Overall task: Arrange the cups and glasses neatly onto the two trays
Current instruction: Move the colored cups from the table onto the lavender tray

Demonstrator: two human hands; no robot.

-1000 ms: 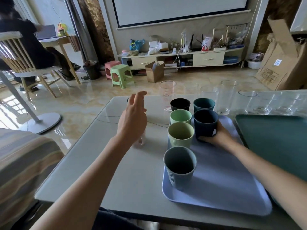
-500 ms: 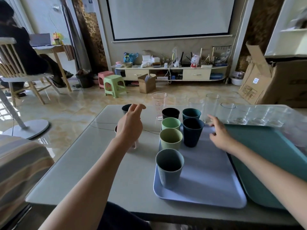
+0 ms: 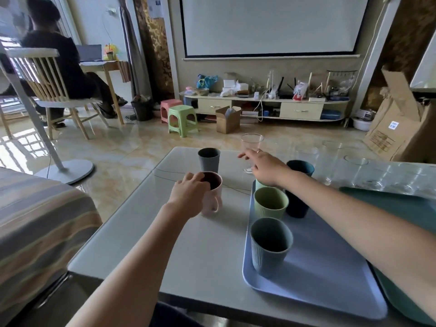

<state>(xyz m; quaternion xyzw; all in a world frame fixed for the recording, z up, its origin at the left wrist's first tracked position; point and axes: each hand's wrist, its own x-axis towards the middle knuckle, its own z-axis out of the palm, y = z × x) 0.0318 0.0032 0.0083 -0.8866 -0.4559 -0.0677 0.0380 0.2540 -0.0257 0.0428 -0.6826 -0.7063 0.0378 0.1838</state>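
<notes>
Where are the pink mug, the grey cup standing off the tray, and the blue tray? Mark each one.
pink mug (image 3: 215,200), head view, on its outer wall below the rim.
grey cup (image 3: 209,161), head view, on its side wall.
blue tray (image 3: 330,277), head view, on its bare floor.

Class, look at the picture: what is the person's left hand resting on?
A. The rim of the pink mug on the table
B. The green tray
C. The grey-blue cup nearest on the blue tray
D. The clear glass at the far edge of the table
A: the left hand has its fingers curled over the rim of the pink mug, which stands on the table left of the blue tray.
</notes>
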